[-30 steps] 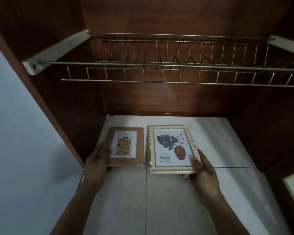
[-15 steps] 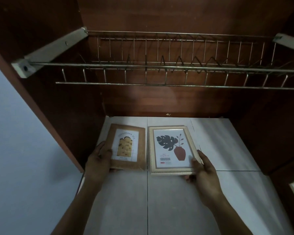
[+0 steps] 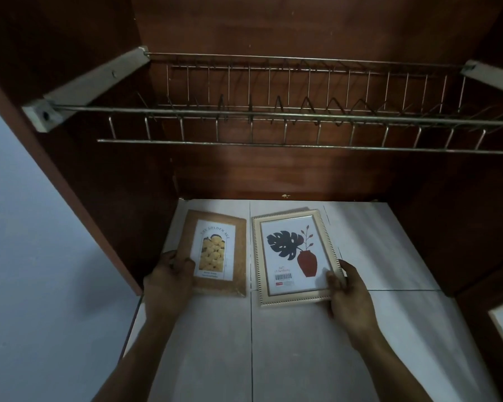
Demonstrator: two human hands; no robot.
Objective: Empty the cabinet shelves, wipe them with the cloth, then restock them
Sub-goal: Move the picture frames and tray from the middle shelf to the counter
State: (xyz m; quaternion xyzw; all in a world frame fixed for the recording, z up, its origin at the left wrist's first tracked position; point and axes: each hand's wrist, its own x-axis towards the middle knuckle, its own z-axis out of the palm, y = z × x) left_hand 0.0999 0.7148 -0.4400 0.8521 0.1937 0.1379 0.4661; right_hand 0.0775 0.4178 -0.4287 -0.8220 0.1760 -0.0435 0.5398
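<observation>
— Which step now?
— Restocking, I think: the rack (image 3: 273, 117) at 12 o'clock is bare. The left hand (image 3: 169, 281) pinches the cork frame (image 3: 218, 253) at 7, the right hand (image 3: 350, 288) pinches the white frame (image 3: 295, 256) at 5. Next, lift both up.

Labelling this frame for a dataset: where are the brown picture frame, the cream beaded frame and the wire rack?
brown picture frame (image 3: 214, 252): head view, on its yellow print.
cream beaded frame (image 3: 295, 258): head view, on its leaf-and-vase print.
wire rack (image 3: 273, 115): head view, on its upper front rail.
</observation>
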